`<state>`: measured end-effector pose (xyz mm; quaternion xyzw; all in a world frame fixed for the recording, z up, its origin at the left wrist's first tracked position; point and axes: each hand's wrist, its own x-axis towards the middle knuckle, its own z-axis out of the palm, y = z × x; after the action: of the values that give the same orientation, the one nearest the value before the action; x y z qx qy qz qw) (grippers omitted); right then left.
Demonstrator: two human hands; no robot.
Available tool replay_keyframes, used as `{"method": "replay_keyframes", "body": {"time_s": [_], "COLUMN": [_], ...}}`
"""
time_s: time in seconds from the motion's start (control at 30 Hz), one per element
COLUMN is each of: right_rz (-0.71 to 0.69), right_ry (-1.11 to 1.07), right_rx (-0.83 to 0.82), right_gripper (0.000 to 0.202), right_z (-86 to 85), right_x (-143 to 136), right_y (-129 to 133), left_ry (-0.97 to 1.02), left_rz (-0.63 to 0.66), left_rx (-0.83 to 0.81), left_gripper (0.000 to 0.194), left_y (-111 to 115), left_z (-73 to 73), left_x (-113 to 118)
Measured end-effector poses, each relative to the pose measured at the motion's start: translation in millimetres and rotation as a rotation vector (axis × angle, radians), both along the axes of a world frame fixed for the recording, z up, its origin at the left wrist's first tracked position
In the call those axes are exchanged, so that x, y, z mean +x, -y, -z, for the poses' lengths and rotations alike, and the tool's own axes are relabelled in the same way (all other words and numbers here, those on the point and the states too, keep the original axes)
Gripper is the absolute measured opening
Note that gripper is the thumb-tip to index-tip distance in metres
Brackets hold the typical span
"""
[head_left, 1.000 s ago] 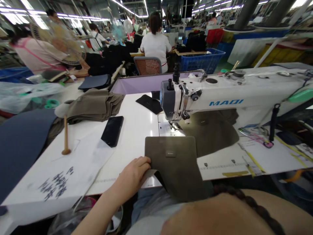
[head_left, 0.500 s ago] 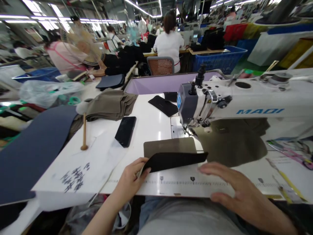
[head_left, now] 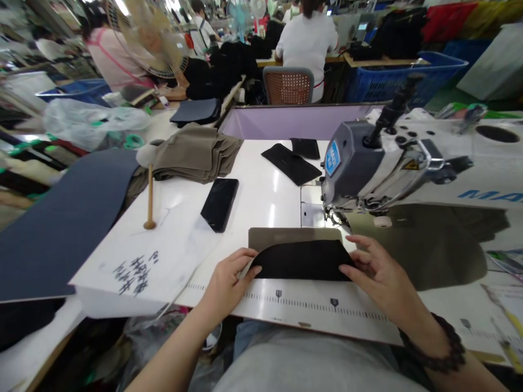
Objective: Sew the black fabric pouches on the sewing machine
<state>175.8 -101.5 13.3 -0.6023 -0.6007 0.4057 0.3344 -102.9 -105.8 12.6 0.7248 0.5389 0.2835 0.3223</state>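
A black fabric piece (head_left: 302, 260) lies over a grey-brown fabric panel (head_left: 286, 235) in front of the sewing machine (head_left: 355, 163). My left hand (head_left: 232, 277) pinches the left end of the black piece between thumb and fingers. At its right end, my right hand (head_left: 376, 267) grips the corner, thumb on the near side and fingers behind. The near edge of the black piece runs just behind the ruler marks on the table (head_left: 261, 321). The needle area sits behind and right of the fabric, apart from both hands.
A black phone (head_left: 219, 204) lies left of the fabric. Beyond it are a stack of grey-brown pieces (head_left: 196, 152) and a wooden stick (head_left: 150, 198). Black pieces (head_left: 292, 163) lie near the machine head. A larger grey-brown panel (head_left: 433, 256) extends under the machine arm.
My right hand has moved in and closed on the right end of the black piece, which now lies more spread out. My left hand keeps its pinch. The view has tilted downward.
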Motion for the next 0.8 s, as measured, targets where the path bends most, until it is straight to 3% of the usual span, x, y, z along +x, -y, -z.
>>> {"method": "replay_keyframes", "body": {"time_s": [0.1,0.2,0.27,0.37,0.57,0.7,0.8], "right_rz": [0.014,0.066,0.064,-0.004,-0.039,-0.144,-0.142], "right_ry": [-0.165,-0.248,-0.179,0.115,0.351,0.367,0.338], "right_rx": [-0.002,0.107,0.148,0.152,0.191,0.043,0.04], "right_gripper": [0.062,0.058,0.044,0.018,0.024,0.025,0.026], "right_z": [7.1,10.4,10.3,7.9,6.2,4.8,2.5], "right_x": [-2.6,-4.2,-2.6,2.0,5.3,10.9,12.3], "right_y": [4.2,5.2,3.7,0.9,1.3,2.4,1.7], "left_ry": [0.001,0.0,-0.001,0.012,0.048,0.06,0.063], "left_rz": [-0.088,-0.137,-0.153,-0.164,-0.152,-0.138,-0.12], "left_rx": [-0.001,0.003,-0.008,-0.034,-0.072,-0.117,-0.133], "left_gripper": [0.016,0.016,0.016,0.015,0.017,0.017,0.019], "left_y": [-3.4,-9.4,-12.5,-13.9,-12.6,-11.0,-9.3], "left_z": [0.0,2.3,4.4,6.4,2.7,-1.2,-1.6], "left_x": [4.2,8.4,10.0,10.5,11.6,13.4,15.3]}}
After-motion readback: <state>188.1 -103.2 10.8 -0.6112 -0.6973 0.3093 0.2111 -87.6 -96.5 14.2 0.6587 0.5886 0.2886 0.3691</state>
